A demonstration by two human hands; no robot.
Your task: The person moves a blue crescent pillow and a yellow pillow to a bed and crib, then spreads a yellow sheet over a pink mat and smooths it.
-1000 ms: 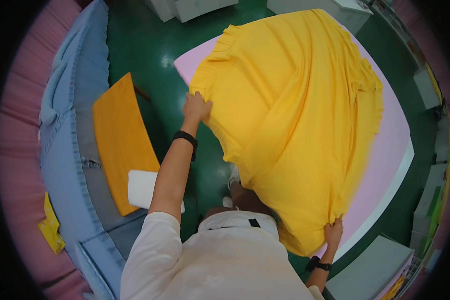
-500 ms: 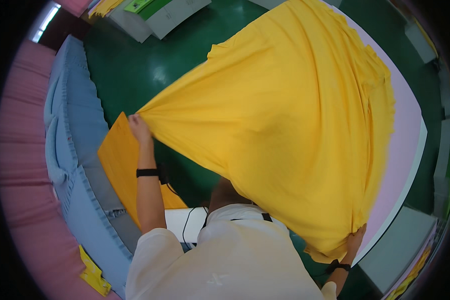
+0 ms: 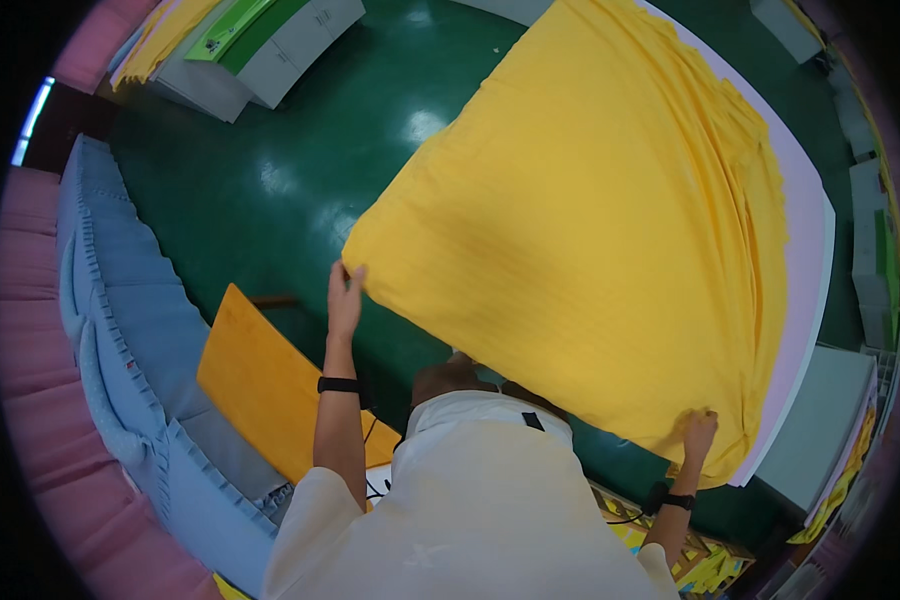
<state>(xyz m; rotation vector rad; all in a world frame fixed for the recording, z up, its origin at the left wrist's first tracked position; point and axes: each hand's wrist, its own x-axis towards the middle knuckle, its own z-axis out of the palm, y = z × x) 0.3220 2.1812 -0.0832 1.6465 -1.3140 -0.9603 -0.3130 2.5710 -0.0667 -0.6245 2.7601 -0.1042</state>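
Observation:
A large yellow cloth is spread over a pale lilac tabletop, with folds bunched along its right side. At the cloth's left corner is my left hand, its thumb and fingers apart and touching the edge. My right hand is at the near right part of the cloth, fingers curled in on the fabric; the fingertips are partly hidden. Both wrists wear black bands.
An orange wooden table stands to my left, beside a blue padded sofa. White cabinets with a green top are at the far left on the green floor. A grey-white cabinet stands at the right.
My left hand has moved right, and the cloth's left side, pulled taut to a point before, now lies smoother. My right hand has moved slightly up and left.

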